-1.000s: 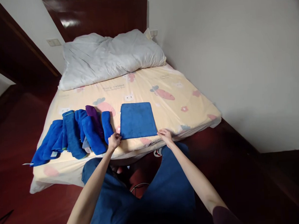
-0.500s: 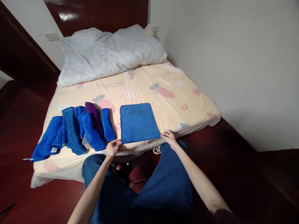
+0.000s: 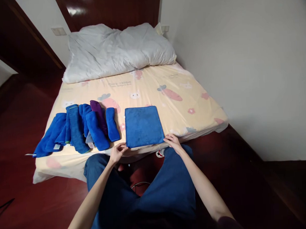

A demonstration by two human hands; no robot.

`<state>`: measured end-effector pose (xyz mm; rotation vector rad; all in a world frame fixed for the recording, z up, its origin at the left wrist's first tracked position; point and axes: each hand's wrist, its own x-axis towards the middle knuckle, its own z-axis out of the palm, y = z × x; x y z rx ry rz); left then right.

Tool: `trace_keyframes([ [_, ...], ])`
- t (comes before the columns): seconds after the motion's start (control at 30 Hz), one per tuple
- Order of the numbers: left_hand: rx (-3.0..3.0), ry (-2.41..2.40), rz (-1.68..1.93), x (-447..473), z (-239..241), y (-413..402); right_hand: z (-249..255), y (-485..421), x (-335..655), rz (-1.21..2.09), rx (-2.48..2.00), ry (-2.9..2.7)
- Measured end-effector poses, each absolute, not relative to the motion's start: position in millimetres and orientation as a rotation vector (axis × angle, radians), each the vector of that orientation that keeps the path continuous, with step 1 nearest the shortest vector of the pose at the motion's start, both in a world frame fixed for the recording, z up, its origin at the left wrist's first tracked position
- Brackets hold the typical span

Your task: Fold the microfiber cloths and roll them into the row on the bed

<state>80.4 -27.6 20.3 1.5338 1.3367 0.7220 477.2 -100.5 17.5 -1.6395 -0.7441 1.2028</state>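
A blue towel (image 3: 143, 126) lies folded flat in a rectangle near the foot edge of the bed (image 3: 168, 107). My left hand (image 3: 117, 152) pinches its near left corner, fingers curled. At the near right corner my right hand (image 3: 172, 142) rests with its fingers closed on the towel's edge. Left of the towel lies a heap of several blue towels (image 3: 77, 129), with one purple towel (image 3: 98, 111) among them.
A white duvet (image 3: 117, 50) is bunched at the head of the bed against a dark wooden headboard (image 3: 108, 10). A pale wall (image 3: 242, 63) runs along the bed's right side. Dark red floor surrounds the bed. My knees in blue trousers (image 3: 146, 192) are below.
The folded towel has slid a little toward the bed's near edge with both hands on its corners. The camera view has shifted slightly right.
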Motion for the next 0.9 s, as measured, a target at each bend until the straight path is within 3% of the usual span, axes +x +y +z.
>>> trace_keyframes([
  [0.57,1.414,1.378,0.471,90,35,-11,15,-97,484,1.283,-1.759,-0.743],
  [0.77,1.471,1.523,0.256,120,56,58,38,-55,497,1.321,-1.719,-0.797],
  [0.9,1.482,1.687,0.351,142,58,133,47,4,508,1.298,-1.768,-0.865],
])
